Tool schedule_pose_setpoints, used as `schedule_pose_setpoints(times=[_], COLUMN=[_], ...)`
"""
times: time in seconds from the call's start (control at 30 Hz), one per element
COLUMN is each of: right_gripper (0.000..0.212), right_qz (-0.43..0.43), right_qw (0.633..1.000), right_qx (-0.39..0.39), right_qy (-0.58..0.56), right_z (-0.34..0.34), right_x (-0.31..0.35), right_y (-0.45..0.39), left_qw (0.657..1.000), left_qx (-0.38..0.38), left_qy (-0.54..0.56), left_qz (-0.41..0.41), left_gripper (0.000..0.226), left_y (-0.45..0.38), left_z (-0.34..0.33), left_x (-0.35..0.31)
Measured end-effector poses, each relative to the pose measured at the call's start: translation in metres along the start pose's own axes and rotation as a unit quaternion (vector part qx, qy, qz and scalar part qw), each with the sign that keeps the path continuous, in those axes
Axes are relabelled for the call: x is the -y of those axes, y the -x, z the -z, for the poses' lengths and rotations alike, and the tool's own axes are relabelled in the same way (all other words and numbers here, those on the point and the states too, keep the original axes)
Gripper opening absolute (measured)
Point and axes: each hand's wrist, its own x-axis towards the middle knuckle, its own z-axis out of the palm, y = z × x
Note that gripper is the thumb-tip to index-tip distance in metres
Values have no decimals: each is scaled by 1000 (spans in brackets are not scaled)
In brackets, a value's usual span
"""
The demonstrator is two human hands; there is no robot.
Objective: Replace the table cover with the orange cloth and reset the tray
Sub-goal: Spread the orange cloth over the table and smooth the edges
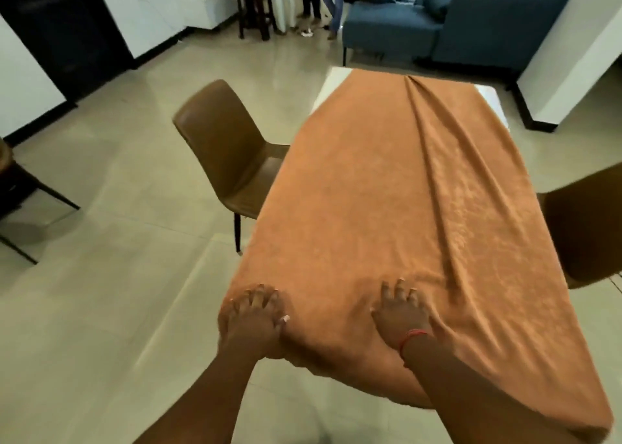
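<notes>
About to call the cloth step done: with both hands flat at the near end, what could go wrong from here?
1. The orange cloth sits skewed: bare white table corners show at the far end, so pulling nearer may uncover more.
2. A long fold would likely tilt a tray set on it.
3. The left hand presses near the cloth's edge, which could slip off.

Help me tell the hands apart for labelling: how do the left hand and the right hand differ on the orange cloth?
The left hand rests at the near left corner of the orange cloth; the right hand lies further in, toward the middle. The right wrist wears a red band; the left wrist is bare. Both lie palm down with fingers spread, pressing the cloth flat.
</notes>
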Motion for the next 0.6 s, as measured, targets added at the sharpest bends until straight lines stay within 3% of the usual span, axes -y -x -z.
schedule_pose_setpoints(times=[0.2, 0.4, 0.5, 0.6], right_gripper=[73, 73, 73, 73], right_qz=[75, 187, 234, 260], right_qw=[997, 978, 966, 957], right_qx=[3, 53, 68, 73], right_qy=[26, 72, 88, 110], right_z=[-17, -40, -39, -34], right_x=[211, 428, 502, 560], right_y=[-24, -31, -36, -64], left_qw=[999, 996, 992, 990], left_qx=[-35, 6, 14, 14], left_qy=[8, 36, 66, 76], left_qz=[8, 84, 104, 117], left_gripper=[73, 82, 100, 103], left_y=[-12, -3, -9, -33], left_z=[21, 37, 44, 48], left_x=[184, 366, 417, 454])
